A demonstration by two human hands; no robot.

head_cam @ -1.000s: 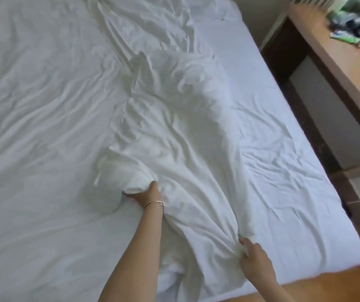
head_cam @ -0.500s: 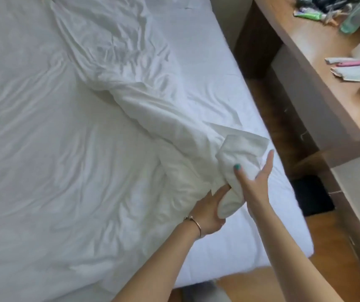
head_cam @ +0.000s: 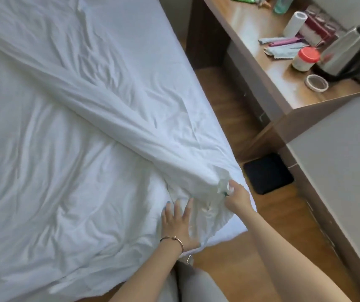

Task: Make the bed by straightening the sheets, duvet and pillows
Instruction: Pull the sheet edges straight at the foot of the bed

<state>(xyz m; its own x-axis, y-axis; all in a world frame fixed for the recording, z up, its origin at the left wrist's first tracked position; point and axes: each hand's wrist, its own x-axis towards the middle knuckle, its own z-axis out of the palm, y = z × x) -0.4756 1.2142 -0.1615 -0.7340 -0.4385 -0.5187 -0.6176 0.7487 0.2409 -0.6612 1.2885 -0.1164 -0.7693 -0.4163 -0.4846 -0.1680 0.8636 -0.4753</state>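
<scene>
Head view: looks like the duvet-spreading step. The right hand (head_cam: 236, 198) pinches the duvet (head_cam: 113, 114) corner at the bed's lower-right corner, while the left hand (head_cam: 180, 223) lies flat on it, fingers spread. The duvet's a bunched ridge running to the upper left. Next move probably needs pulling it wide and smoothing. Pretty wrinkly overall.

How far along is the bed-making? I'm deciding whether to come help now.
Done: the bottom sheet lies fairly flat over the mattress. In hand: the right hand pinches a corner of the duvet at the bed's near corner, while the left hand presses flat beside it. Left: the duvet is bunched in a long diagonal ridge and needs spreading. No pillows are in view.
</scene>
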